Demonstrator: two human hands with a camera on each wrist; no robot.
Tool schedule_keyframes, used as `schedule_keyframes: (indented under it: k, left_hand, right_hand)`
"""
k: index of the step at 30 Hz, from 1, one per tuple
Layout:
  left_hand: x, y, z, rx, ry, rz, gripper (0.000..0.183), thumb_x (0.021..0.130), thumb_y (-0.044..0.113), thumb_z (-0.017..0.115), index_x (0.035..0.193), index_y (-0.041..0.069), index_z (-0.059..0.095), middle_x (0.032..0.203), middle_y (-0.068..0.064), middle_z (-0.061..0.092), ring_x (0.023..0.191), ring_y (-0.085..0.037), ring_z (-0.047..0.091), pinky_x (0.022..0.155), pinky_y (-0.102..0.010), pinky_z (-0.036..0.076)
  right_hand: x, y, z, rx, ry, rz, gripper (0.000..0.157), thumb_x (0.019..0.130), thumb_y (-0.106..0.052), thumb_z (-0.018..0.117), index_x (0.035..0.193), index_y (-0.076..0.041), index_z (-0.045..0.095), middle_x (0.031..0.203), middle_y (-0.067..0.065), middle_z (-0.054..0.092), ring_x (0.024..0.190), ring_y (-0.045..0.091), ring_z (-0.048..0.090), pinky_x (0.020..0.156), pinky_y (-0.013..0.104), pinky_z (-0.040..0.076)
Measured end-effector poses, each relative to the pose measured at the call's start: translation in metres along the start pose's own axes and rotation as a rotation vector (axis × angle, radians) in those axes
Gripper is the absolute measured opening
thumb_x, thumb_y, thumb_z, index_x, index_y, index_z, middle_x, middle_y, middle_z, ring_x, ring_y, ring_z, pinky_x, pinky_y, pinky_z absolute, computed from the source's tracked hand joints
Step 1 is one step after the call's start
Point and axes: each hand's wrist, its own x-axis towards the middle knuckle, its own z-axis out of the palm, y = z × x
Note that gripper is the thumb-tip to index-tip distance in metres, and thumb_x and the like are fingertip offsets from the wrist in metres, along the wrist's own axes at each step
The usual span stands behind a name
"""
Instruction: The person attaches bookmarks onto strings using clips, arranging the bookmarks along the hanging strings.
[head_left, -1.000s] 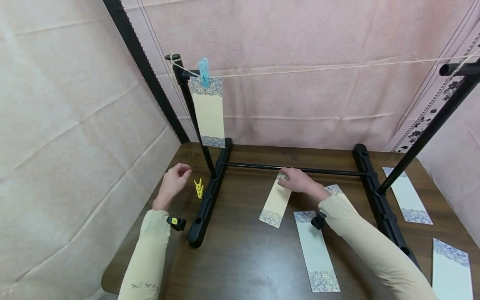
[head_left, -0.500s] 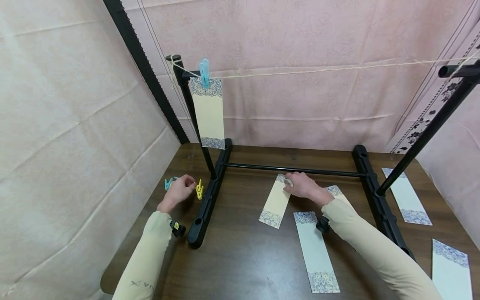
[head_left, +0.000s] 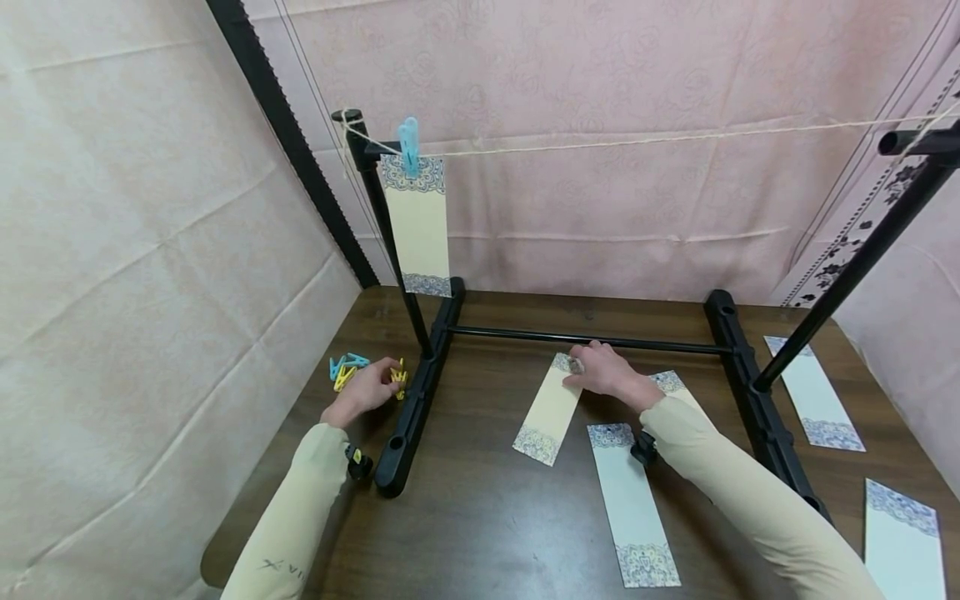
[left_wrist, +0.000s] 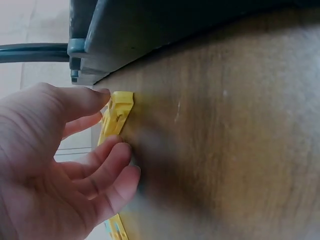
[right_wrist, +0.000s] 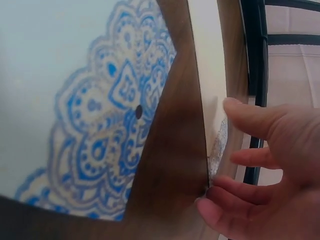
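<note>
My left hand (head_left: 369, 387) is at a yellow clothespin (left_wrist: 119, 109) on the table, thumb and index fingertip pinching it. Beside that hand lie blue clothespins (head_left: 352, 361) and another yellow clothespin (head_left: 343, 377). My right hand (head_left: 606, 371) holds the patterned upper end of a cream paper card (head_left: 550, 410), thumb at its edge and fingers at its end. Near the right wrist lies a pale blue paper card (head_left: 630, 504); the right wrist view shows its blue lace print and small punched hole. Part of a further cream card (head_left: 670, 381) lies under the right forearm.
A black stand (head_left: 405, 425) spans the table, with a white string (head_left: 637, 140) between its posts. A blue clothespin (head_left: 409, 146) holds a cream card (head_left: 420, 229) on the string. Pale blue cards (head_left: 817, 396) (head_left: 903, 542) lie at right. Cloth walls (head_left: 585, 225) surround the table.
My left hand has come down and right to the yellow clothespin, uncovering the other clothespins behind it. The cream card under my right hand has shifted slightly toward the front.
</note>
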Motion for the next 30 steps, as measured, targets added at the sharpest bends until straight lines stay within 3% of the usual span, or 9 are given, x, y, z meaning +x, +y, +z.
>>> schedule_keyframes:
  k: [12,19,24,30]
  left_hand:
    - [0.0033,0.0048,-0.0032,0.019,-0.057,-0.026,0.04,0.094,0.017,0.061,0.132,0.006,0.053,0.105,-0.015,0.064,0.085,-0.023,0.06,0.072,-0.037,0.051]
    - [0.0048,0.007,-0.0022,0.05,-0.053,-0.05,0.042,0.094,0.02,0.063,0.13,0.002,0.051,0.103,-0.015,0.063,0.084,-0.024,0.059,0.072,-0.036,0.05]
    - [0.0056,0.0075,-0.002,0.066,-0.055,-0.073,0.043,0.095,0.019,0.063,0.131,0.002,0.047,0.104,-0.016,0.061,0.082,-0.024,0.058,0.07,-0.035,0.05]
    - [0.005,0.0074,-0.0045,0.075,-0.064,-0.085,0.047,0.095,0.017,0.059,0.138,0.006,0.043,0.119,-0.02,0.06,0.088,-0.026,0.058,0.075,-0.039,0.051]
  right_hand:
    - [0.0028,-0.0039,-0.0022,-0.015,-0.108,0.053,0.073,0.084,-0.036,0.077,0.139,0.003,0.047,0.136,0.028,0.048,0.115,0.038,0.045,0.1,0.056,0.045]
    - [0.0047,-0.0027,-0.0038,-0.005,-0.14,0.076,0.07,0.081,-0.037,0.08,0.128,0.005,0.049,0.117,0.024,0.053,0.097,0.032,0.049,0.083,0.045,0.05]
    - [0.0034,-0.0016,-0.0031,0.046,-0.136,0.089,0.078,0.079,-0.038,0.081,0.133,0.002,0.041,0.12,0.024,0.049,0.098,0.03,0.049,0.082,0.044,0.05]
    - [0.0022,-0.0002,-0.0031,0.117,-0.109,0.055,0.064,0.082,-0.031,0.08,0.123,-0.003,0.039,0.107,0.017,0.052,0.089,0.028,0.05,0.075,0.039,0.046]
